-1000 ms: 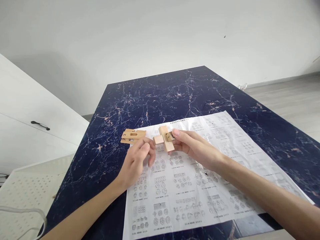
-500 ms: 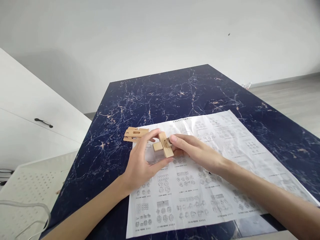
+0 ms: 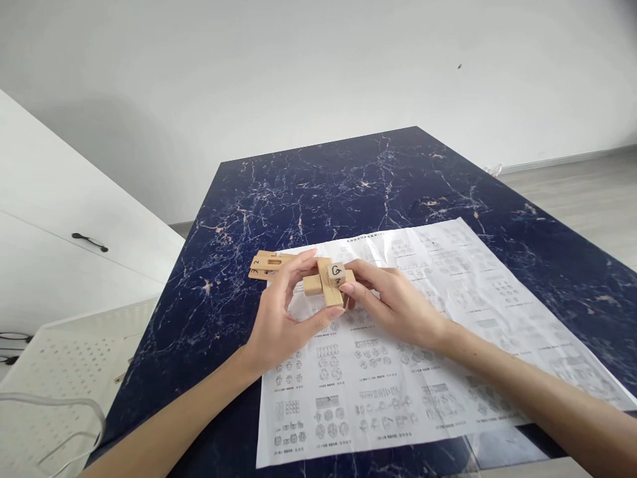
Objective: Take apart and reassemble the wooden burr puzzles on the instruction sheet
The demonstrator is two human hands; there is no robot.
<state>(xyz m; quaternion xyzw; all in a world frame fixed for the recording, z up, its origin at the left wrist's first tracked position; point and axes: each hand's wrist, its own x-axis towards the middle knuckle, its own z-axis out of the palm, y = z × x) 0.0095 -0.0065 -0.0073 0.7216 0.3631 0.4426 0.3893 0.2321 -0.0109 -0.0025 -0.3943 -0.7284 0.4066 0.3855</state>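
Note:
A wooden burr puzzle (image 3: 330,290) of crossed light-wood bars is held above the printed sheet. My left hand (image 3: 284,309) grips its long bar, forefinger at the far end and thumb at the near end. On the puzzle's right side, my right hand (image 3: 393,302) closes with thumb and fingers against it. One block end facing up carries black handwritten marks. Another bar end sticks out to the left, inside the curve of my left hand. Some of the right fingers are hidden behind the wood.
Flat wooden pieces (image 3: 269,264) with slots and handwritten numbers lie at the sheet's upper left corner. The creased paper sheet (image 3: 448,265) shows rows of puzzle diagrams. Beneath is a dark blue marbled table (image 3: 308,192). A white cabinet (image 3: 74,199) stands to the left.
The block with handwriting now shows its marked end upward, and my right thumb has dropped lower beside it. My left hand keeps its grip on the long bar.

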